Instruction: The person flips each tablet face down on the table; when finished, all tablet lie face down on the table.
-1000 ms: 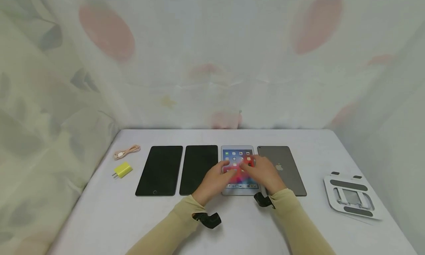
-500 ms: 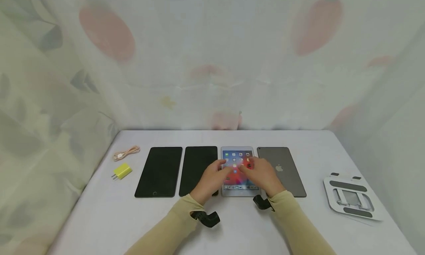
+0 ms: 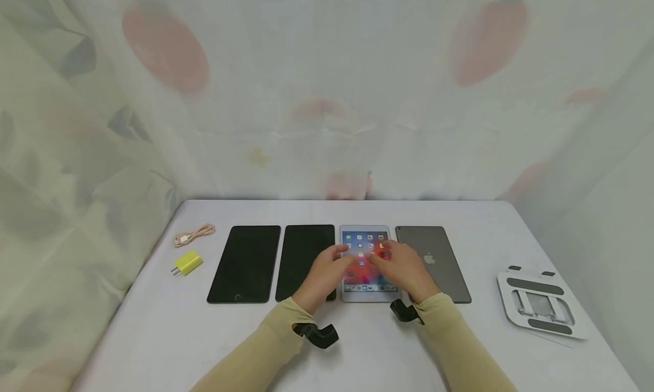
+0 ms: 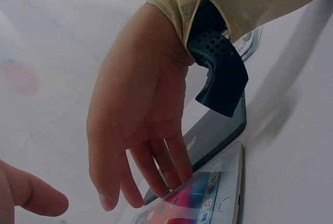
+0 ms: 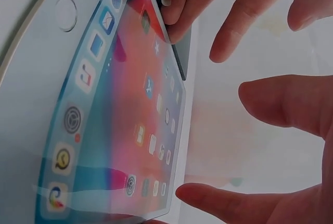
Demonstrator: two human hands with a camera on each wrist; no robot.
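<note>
- Cloth [image 3: 327,51] with fruit prints hangs behind the far edge of the desk and along both sides.
- The desk [image 3: 368,358] is white.
- Two beige sleeves [image 3: 260,352] reach in over its near edge.
- Four tablets stand in a row toward the far edge: a black tablet [image 3: 244,264] near the left edge, a second black tablet [image 3: 306,247], then a lit white tablet [image 3: 367,278], screen up, about midway between left and right edges, and a grey tablet [image 3: 439,256], back up.
- A folded white stand [image 3: 536,285] lies by the right edge.
- The left hand [image 3: 327,272] is wide, fingers extended, thumb apart, some fingertips at the white tablet's left side.
- The right hand [image 3: 406,266] is wide too, fingers loosely straight, some fingertips at its right side.
- Black wrist cameras [image 3: 323,336] poke from both cuffs.
- A bundled pink cable [image 3: 196,233] lies near the far left corner.
- A yellow adapter [image 3: 189,261] lies just nearer, by the left edge.
</note>
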